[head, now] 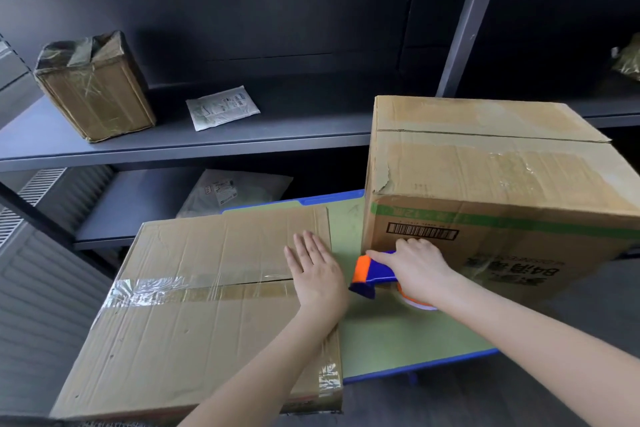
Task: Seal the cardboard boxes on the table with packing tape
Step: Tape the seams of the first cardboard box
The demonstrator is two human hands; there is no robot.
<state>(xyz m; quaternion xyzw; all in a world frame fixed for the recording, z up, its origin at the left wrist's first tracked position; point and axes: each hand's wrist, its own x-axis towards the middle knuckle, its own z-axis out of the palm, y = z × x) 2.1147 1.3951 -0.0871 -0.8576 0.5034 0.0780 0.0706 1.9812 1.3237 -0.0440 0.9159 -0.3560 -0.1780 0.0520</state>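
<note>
The low cardboard box (207, 340) lies flat on the left part of the green table (398, 333), its left and near edges overhanging the tabletop. A strip of clear packing tape (173, 288) runs along its centre seam from the left edge, and a shorter piece shines at its near right corner. The left hand (317, 270) lies flat on the box's right end, fingers straight and together, over the seam's end.

Just right of that box, on the bare strip of table, the right hand (415, 270) grips a blue and orange tape dispenser (372, 274), fingers curled over its handle. Touching the hand's far side stands a taller cardboard box (485, 177) with a barcode (420, 230), a green band (485, 218) and upside-down print (519, 270) beginning "84"; the remaining characters are unclear.

Beyond the low box, grey shelving (242, 135) holds a taped parcel (93, 87), a white labelled pouch (221, 107) and, lower, a grey mailer bag (235, 191); their labels are too small to read.
</note>
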